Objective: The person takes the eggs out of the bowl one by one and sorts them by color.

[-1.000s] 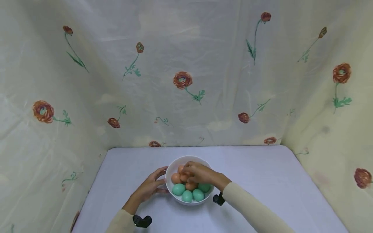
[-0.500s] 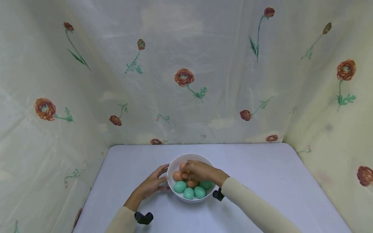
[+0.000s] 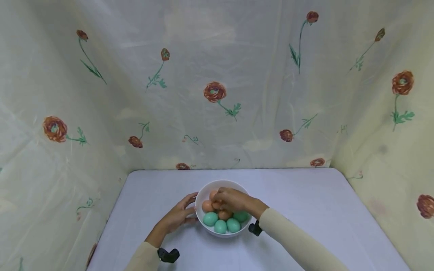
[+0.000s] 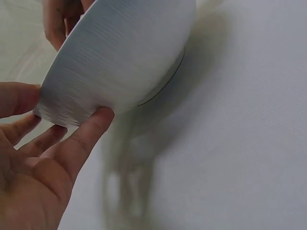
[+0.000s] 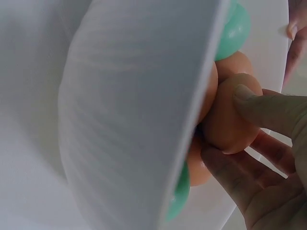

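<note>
A white bowl (image 3: pixel 202 196) stands on the table with several brown eggs (image 3: pixel 207 206) and several green eggs (image 3: pixel 220 226) in it. My right hand (image 3: pixel 234 199) reaches in over the right rim. Thumb and fingers pinch a brown egg (image 5: pixel 228 120) that touches other brown eggs in the right wrist view. The hand partly covers the eggs at the back. At the bowl's left side is my left hand (image 3: pixel 176 215), its fingers spread and fairly straight. Its fingertips (image 4: pixel 101 115) rest against the outer wall in the left wrist view.
A white cloth covers the table (image 3: pixel 298 210) around the bowl. Pale curtains (image 3: pixel 237 146) with printed flowers hang behind it and at both sides. Each wrist carries a black camera (image 3: pixel 168 255) close above the tabletop.
The whole head view shifts slightly. Both hands stay at the bowl, and the right hand keeps its grip on the brown egg with hardly any movement.
</note>
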